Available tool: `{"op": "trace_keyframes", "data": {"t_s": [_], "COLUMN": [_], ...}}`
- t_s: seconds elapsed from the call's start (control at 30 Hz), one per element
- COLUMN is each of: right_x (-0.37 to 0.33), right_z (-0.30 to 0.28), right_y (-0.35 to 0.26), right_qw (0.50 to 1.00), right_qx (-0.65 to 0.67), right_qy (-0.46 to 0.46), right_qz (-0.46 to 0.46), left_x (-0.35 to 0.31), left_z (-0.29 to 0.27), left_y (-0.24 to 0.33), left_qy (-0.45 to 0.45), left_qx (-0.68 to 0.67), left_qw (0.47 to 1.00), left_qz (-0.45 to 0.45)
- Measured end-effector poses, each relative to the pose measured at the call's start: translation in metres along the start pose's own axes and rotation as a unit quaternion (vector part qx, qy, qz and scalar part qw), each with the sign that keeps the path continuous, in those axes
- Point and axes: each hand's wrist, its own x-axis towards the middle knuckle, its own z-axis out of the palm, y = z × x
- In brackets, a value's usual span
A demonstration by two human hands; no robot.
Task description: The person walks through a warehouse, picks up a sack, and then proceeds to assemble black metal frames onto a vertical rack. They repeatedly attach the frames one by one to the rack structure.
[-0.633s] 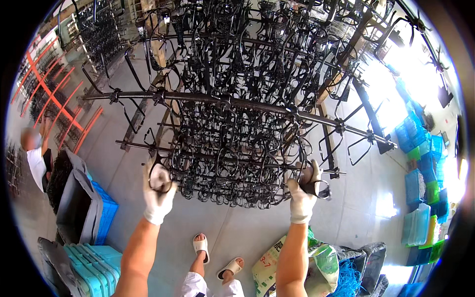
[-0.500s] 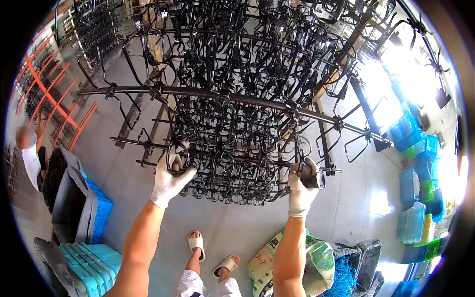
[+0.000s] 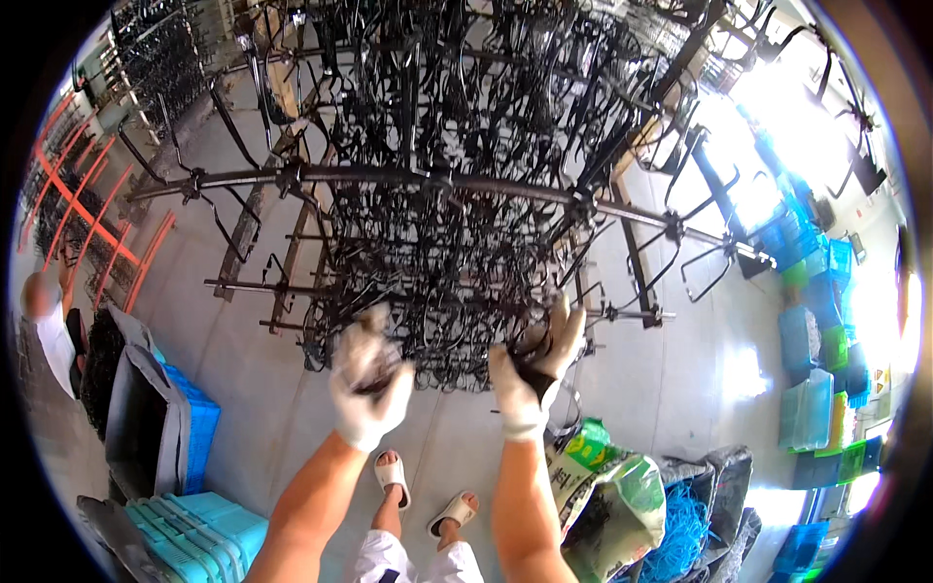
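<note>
Item: dense hanging cluster of black bent-metal wire pieces (image 3: 442,262), strung on a dark horizontal steel rack bar (image 3: 389,177) above a pale concrete floor (image 3: 243,369). The cluster hung directly in front of the person, between chest and head height; its long axis ran vertically, the pieces pointing down toward the floor, while the bar crossed it left to right.

Left hand (image 3: 367,384), in a white knit glove: fingers curled shut on a small black piece at the cluster's lower left edge. What exactly lay within the fist could not be told.

Right hand (image 3: 536,364), in a white knit glove: clamped on a black piece at the cluster's lower right edge, thumb and fingers wrapped round it.

Handling note (judgement): the pieces looked interlocked, so a piece would come free best if lifted along its hook rather than pulled straight down, with the neighbours steadied to prevent tangling or swinging.

Surroundings: blue plastic crates (image 3: 199,442) and a dark bin at lower left; green-and-white woven sacks (image 3: 612,500) at lower right; stacked blue and green crates (image 3: 812,340) at far right; orange metal racking (image 3: 92,219) at left; another person's white sleeve (image 3: 53,340) at the far left edge.
</note>
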Motion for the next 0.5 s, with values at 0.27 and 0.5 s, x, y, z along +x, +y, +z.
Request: {"op": "trace_keyframes", "data": {"t_s": [0.27,0.5], "right_x": [0.01,-0.024], "right_z": [0.013,0.005], "right_y": [-0.004,-0.039], "right_qw": [0.982,0.975], "right_qx": [0.117,0.088], "right_qy": [0.066,0.056], "right_qz": [0.135,0.196], "left_x": [0.047,0.016], "left_z": [0.057,0.034], "left_y": [-0.003,0.002], "left_qy": [-0.086,-0.12], "left_qx": [0.044,0.075], "left_qw": [0.995,0.984], "left_qz": [-0.04,-0.112]}}
